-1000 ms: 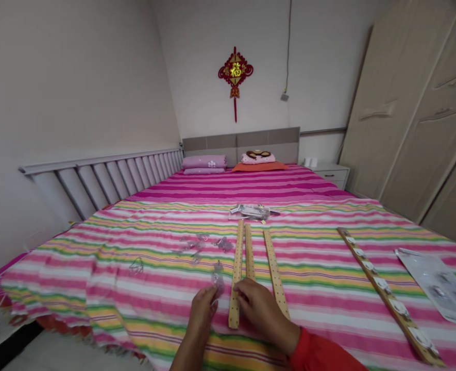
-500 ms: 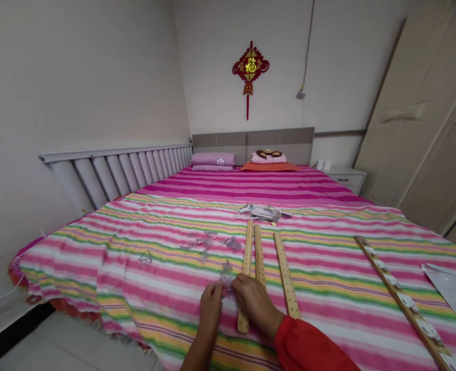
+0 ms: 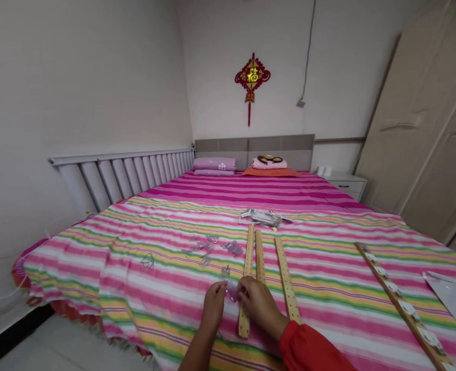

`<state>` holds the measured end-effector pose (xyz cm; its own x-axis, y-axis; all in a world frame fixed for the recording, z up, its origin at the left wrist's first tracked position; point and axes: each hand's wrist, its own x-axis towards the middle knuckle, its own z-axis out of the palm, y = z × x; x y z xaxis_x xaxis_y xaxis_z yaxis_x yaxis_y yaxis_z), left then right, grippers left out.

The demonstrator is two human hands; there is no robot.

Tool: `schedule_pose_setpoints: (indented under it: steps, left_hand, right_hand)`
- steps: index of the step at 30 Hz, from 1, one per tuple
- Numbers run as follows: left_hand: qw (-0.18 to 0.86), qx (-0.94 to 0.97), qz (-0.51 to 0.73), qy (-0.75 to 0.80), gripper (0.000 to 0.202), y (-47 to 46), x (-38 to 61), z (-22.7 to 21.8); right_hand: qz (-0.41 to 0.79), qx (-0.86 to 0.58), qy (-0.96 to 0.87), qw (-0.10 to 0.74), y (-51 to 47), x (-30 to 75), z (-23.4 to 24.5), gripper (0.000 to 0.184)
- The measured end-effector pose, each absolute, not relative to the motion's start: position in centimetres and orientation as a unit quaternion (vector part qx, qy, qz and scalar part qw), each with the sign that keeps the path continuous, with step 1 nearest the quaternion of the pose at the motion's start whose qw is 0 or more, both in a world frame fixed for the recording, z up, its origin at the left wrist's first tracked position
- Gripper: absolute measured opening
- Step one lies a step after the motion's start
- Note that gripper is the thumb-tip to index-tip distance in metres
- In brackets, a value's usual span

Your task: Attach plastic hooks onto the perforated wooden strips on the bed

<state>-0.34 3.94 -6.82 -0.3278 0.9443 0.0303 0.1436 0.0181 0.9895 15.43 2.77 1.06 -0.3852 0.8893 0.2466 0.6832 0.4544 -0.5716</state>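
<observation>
My left hand [image 3: 214, 303] is closed in a pinch at the left side of a small clear plastic bag [image 3: 232, 291]. From the right, my right hand [image 3: 257, 300] has its fingers closed on the bag's edge. The bag's contents are too small to make out. A perforated wooden strip [image 3: 248, 257] runs under my right hand. Beside it lie a second wooden strip [image 3: 259, 252] and a third wooden strip [image 3: 285, 278], both with holes. Another small clear packet [image 3: 226, 271] rests just beyond my fingers.
Several small clear packets [image 3: 208, 246] are scattered ahead on the striped bedspread [image 3: 166, 304]. A larger plastic package [image 3: 264, 217] lies farther off. To the right sit a wooden strip with white round pieces [image 3: 400, 294] and a clear plastic sheet [image 3: 450, 293]. A railing [image 3: 123, 172] borders the left.
My hands have drawn slightly apart, and the plastic bag shows more plainly between them. The view has tilted up a little. The wooden strips lie as before.
</observation>
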Motion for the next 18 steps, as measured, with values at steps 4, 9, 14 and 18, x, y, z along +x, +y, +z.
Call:
schedule_pose_setpoints:
  steps: [4, 9, 14, 18]
  left_hand:
    - [0.409, 0.424, 0.553, 0.589, 0.042, 4.3, -0.6, -7.2]
    - [0.434, 0.409, 0.549, 0.586, 0.046, 4.2, -0.6, -7.1]
    - [0.433, 0.414, 0.557, 0.575, 0.038, 4.0, -0.4, -7.0]
    - [0.422, 0.415, 0.569, 0.571, 0.036, 4.1, -0.2, -7.1]
  right_hand:
    - [0.177, -0.542, -0.786, 0.24, 3.4, 14.5, 0.5, 0.008]
    - [0.157, -0.589, -0.766, 0.202, 4.1, 13.5, 0.0, 0.013]
    - [0.145, -0.587, -0.769, 0.209, 4.3, 12.5, 0.1, 0.016]
    - [0.135, -0.569, -0.781, 0.219, 3.9, 12.1, 0.2, 0.02]
